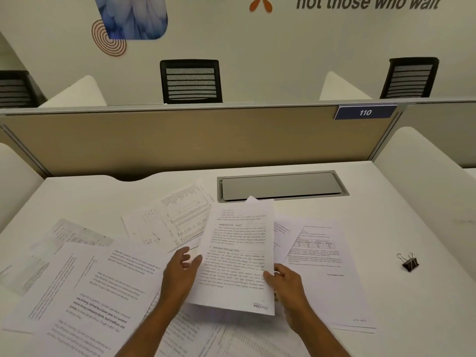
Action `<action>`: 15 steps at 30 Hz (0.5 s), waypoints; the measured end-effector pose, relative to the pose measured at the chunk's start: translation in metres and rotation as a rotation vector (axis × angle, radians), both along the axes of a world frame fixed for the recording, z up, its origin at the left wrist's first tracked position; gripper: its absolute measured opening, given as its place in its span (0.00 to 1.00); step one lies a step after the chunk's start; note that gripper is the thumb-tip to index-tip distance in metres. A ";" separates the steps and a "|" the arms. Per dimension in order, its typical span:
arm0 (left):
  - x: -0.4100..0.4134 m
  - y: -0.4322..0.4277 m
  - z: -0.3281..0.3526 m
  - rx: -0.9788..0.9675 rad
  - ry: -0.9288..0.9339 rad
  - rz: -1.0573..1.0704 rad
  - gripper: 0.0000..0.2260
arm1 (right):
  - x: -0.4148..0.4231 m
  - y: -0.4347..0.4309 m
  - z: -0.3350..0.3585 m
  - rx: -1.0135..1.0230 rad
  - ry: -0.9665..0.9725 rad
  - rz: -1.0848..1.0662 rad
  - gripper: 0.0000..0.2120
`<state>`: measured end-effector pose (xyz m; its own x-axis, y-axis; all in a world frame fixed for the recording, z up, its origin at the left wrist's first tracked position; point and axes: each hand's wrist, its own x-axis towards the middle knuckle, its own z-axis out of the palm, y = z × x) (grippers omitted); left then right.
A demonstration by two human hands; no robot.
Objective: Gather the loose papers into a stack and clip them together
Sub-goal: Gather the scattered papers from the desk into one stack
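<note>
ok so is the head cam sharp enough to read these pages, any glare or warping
Head view: mild wide-angle bowing along the divider; light soft and even, no glare on the held sheet; its small print too soft to read; binder clip small but distinct.

The right hand pinches the right edge of a printed sheet, thumb on top, holding it tilted above the desk. The left hand meets the sheet's left edge with its thumb, fingers loosely curled. Loose papers lie spread beneath both hands and far out to the left hand's left. A black binder clip sits well to the right of the right hand, and a grey hatch lies beyond the hands.
</note>
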<state>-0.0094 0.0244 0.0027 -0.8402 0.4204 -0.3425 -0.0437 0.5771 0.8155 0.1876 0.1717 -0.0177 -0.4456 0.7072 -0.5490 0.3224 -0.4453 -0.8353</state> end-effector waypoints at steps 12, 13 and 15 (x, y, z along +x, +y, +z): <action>-0.041 -0.010 -0.011 0.150 -0.378 0.015 0.16 | 0.000 0.012 -0.003 0.003 -0.102 -0.362 0.16; -0.044 -0.012 -0.015 0.147 -0.381 0.022 0.17 | -0.002 0.015 -0.002 -0.025 -0.102 -0.413 0.19; -0.046 -0.015 -0.024 0.157 -0.398 0.047 0.18 | -0.008 0.019 0.002 -0.073 -0.084 -0.455 0.22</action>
